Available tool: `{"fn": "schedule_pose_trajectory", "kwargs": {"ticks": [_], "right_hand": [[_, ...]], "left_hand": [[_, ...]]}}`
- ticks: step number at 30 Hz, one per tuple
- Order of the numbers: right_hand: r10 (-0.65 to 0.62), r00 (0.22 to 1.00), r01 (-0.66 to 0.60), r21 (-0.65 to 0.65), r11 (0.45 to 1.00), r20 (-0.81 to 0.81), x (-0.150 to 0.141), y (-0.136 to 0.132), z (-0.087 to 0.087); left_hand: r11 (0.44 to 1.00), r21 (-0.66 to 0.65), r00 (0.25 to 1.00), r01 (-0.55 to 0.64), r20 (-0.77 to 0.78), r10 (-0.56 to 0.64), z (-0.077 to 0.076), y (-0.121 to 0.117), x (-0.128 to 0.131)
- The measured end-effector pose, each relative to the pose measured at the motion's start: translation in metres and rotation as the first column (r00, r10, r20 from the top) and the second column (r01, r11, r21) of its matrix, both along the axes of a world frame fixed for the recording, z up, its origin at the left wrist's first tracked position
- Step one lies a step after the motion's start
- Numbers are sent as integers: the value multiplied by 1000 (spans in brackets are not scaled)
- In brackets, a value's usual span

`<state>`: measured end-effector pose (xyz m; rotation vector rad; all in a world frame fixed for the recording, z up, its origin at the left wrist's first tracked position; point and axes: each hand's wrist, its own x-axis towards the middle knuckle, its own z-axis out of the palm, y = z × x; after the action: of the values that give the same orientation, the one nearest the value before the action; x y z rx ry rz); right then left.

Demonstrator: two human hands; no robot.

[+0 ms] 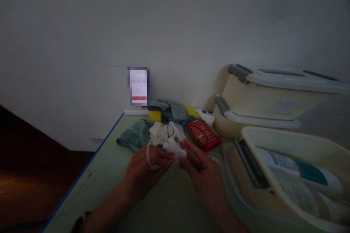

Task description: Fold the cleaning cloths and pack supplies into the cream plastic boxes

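Both hands meet over the table, pinching a crumpled white item (175, 147) that looks soft and thin; its kind I cannot make out. My left hand (149, 165) grips its left side. A white cord-like loop (149, 154) curves over the back of that hand. On the other side, my right hand (201, 167) has thumb and fingers closed on the item's right edge. Just behind the hands lie a cream-white crumpled cloth or tissue (158, 133) and a grey-green textured cloth (133, 136). A red packet with gold print (203, 135) rests right of them.
A lit, blurred phone-like screen (139, 86) stands on a white base by the wall. Another grey-green cloth (172, 109) covers yellow blocks (155, 116). At right are stacked lidded cream boxes (262, 96) and an open bin (243, 185) holding bottles (311, 171). The table edge (82, 173) runs along the left.
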<state>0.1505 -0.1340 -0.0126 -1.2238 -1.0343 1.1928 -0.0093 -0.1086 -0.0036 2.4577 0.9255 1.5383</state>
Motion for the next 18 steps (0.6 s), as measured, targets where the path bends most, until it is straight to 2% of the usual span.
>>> {"fn": "schedule_pose_trajectory", "kwargs": {"ticks": [2, 5, 8, 11, 13, 15, 18], "right_hand": [[-35, 997, 32, 38, 999, 76, -1, -3, -1], [-38, 995, 34, 43, 999, 97, -1, -4, 0], [-36, 999, 36, 10, 999, 39, -2, -3, 3], [-41, 996, 38, -41, 998, -77, -1, 1, 5], [-34, 994, 26, -70, 997, -107, 0, 4, 4], [-11, 997, 4, -82, 997, -80, 2, 6, 2], [52, 998, -51, -70, 996, 21, 1, 6, -1]], "left_hand": [[1000, 16, 1000, 3, -29, -2, 1, 0, -1], [998, 56, 997, 15, -75, -11, 2, 1, -3], [994, 98, 994, 41, -103, -31, 1, 0, -3], [997, 69, 994, 38, -108, -31, -2, -2, -1], [1000, -10, 996, 26, -80, -27, -4, -2, 0], [990, -141, 1000, 0, -20, -3, -6, -1, 1], [923, -383, 988, -35, 126, 90, -7, 2, 0]]}}
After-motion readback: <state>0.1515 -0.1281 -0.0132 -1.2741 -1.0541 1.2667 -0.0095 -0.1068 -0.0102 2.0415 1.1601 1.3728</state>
